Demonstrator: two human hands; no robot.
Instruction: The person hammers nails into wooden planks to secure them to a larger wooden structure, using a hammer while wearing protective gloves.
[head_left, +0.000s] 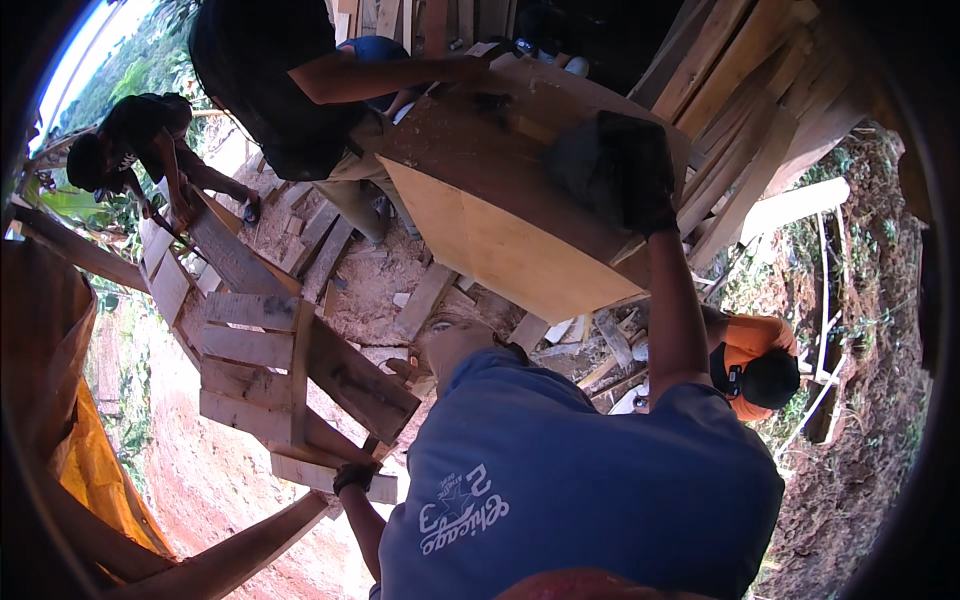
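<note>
My left hand (355, 478), in a dark glove, is low on the left, its fingers closed over a pale wooden slat (305, 474) at the near end of a slatted wooden frame (250, 348). A wide plank (362, 385) slants beside that frame. My right arm reaches up and forward, and the black-gloved right hand (650, 185) is over the brown top of a large box-like wooden piece (590, 245) with a pale yellowish side. A dark shape (590, 165) adjoins this hand; whether it is glove or a held thing cannot be told. Its fingers do not show clearly.
A person in black (270, 90) lays an arm on the box's far side. Another person (135, 140) bends over the frame's far end. Someone in orange (755, 350) is low at right. Stacked boards (740, 150) lean at upper right; scrap wood (425, 300) litters the ground.
</note>
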